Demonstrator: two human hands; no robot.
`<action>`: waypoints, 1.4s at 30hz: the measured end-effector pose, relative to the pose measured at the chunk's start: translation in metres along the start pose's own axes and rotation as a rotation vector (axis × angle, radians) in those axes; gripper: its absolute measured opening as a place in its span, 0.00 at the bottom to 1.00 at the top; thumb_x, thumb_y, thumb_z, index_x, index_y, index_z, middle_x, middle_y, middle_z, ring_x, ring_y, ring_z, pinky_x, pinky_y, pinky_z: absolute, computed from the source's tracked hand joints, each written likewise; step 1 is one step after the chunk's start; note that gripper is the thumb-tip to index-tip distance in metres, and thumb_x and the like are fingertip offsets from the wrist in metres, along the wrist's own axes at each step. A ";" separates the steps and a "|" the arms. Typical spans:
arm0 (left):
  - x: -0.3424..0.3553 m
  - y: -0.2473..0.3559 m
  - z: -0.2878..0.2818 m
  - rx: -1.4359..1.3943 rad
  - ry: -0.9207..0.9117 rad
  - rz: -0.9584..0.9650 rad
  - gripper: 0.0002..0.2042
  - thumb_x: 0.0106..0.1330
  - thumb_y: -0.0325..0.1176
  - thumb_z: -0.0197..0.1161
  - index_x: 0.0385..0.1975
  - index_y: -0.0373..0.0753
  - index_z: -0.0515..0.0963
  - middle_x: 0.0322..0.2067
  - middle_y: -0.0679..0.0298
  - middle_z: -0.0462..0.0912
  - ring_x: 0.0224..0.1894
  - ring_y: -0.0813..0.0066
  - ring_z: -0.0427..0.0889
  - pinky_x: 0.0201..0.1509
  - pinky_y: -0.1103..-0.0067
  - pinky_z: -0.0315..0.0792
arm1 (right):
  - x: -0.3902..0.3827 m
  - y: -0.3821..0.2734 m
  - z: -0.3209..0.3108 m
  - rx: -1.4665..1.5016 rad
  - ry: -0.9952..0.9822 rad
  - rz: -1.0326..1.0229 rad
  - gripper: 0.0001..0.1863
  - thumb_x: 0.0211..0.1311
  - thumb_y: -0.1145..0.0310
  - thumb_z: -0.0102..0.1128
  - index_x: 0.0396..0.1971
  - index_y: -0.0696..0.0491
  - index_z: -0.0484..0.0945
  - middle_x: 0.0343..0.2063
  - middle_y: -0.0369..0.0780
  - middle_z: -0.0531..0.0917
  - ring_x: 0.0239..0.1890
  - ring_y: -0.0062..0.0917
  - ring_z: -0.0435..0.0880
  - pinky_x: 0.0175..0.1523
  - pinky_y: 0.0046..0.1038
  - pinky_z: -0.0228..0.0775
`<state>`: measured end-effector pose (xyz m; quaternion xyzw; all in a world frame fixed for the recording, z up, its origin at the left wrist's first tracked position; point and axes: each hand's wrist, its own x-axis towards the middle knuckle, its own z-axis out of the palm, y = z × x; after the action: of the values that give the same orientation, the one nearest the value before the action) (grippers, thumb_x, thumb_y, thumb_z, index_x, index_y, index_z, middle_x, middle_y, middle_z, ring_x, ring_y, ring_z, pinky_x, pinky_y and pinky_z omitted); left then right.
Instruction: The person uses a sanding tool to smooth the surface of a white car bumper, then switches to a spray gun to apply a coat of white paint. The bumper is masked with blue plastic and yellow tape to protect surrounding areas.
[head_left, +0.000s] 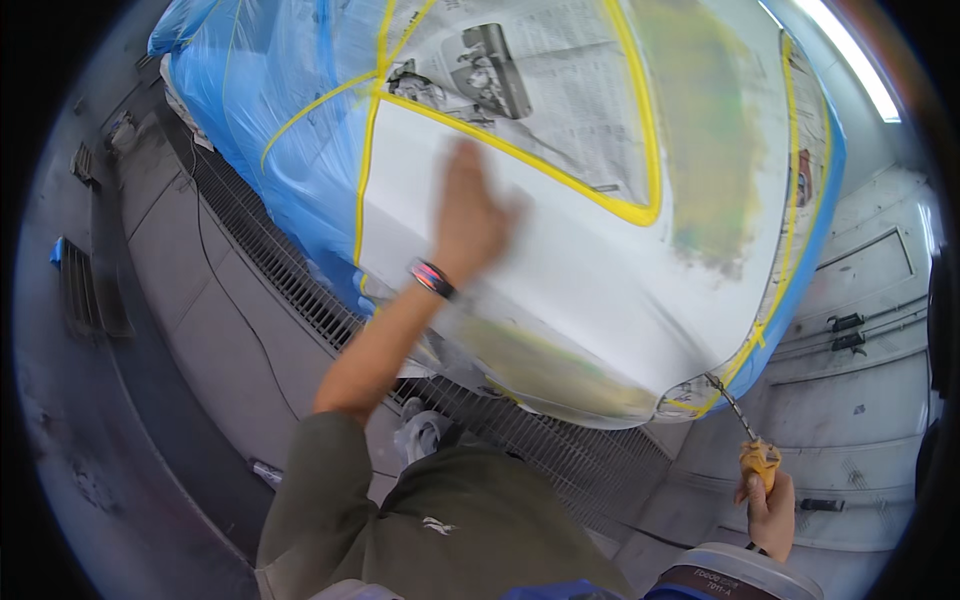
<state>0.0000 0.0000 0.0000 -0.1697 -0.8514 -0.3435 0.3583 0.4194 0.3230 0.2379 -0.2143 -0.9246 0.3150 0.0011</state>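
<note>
White car panel (560, 290) under flat left hand (468, 215); right hand (770, 510) grips one yellow-handled tool (757, 455).

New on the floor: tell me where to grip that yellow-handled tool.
Grip the yellow handle at its lower end, coming from below, as the right hand does. The thin metal shaft runs up from it toward the masked white car panel, so that end stays free.
</note>
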 end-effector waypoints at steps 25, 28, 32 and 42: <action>-0.051 0.109 -0.001 -0.189 -0.566 0.600 0.40 0.72 0.45 0.63 0.77 0.30 0.55 0.77 0.41 0.56 0.80 0.40 0.52 0.82 0.52 0.48 | -0.078 0.019 0.024 -0.019 0.028 0.305 0.10 0.74 0.70 0.58 0.35 0.62 0.77 0.21 0.36 0.79 0.26 0.18 0.76 0.33 0.26 0.70; -0.007 0.119 0.005 -0.152 -0.545 0.791 0.42 0.69 0.47 0.66 0.77 0.32 0.57 0.78 0.48 0.57 0.80 0.43 0.53 0.81 0.54 0.50 | -0.084 0.058 0.015 0.130 0.388 0.335 0.11 0.73 0.68 0.61 0.35 0.62 0.78 0.20 0.34 0.77 0.25 0.18 0.75 0.33 0.26 0.70; 0.065 0.151 0.007 0.097 -0.605 1.184 0.41 0.69 0.49 0.66 0.77 0.37 0.59 0.77 0.53 0.61 0.80 0.47 0.54 0.81 0.55 0.52 | -0.094 0.101 0.008 -0.019 0.169 0.283 0.17 0.75 0.61 0.61 0.32 0.61 0.77 0.18 0.31 0.73 0.23 0.13 0.71 0.31 0.23 0.66; 0.046 0.314 0.073 -0.085 -0.740 1.673 0.37 0.75 0.53 0.57 0.77 0.36 0.59 0.78 0.56 0.58 0.81 0.55 0.54 0.84 0.61 0.48 | -0.162 0.134 0.057 0.203 0.516 0.494 0.21 0.71 0.57 0.66 0.28 0.60 0.76 0.17 0.37 0.74 0.21 0.22 0.73 0.30 0.30 0.66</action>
<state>0.1007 0.2753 0.1420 -0.8433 -0.4981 0.0733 0.1883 0.6117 0.3208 0.1360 -0.5022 -0.7783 0.3316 0.1792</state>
